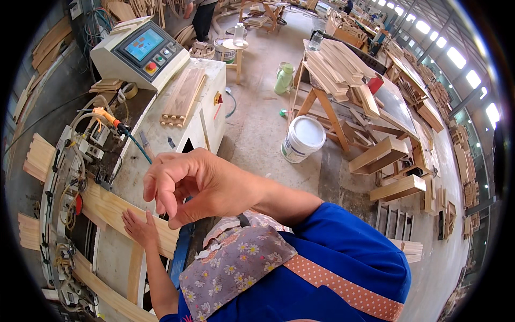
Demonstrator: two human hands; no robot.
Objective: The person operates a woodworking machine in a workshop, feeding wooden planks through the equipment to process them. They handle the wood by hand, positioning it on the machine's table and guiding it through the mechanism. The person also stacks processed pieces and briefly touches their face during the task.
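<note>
Right now your left hand (140,228) lies flat and open on the wooden slat (115,210), seating it, while your right hand (188,185) hovers above it, loosely curled and empty.

The left hand (140,228) lies flat on a pale, matt, raw-sawn wooden slat (115,212) whose grain shows. The right hand (188,185) hovers bare above the painted cream metal machine table (161,137), dusty and scuffed. A glossy white plastic bucket (302,138) stands on rough grey concrete floor (257,129), and the floral apron (230,268) is soft printed cloth.
</note>
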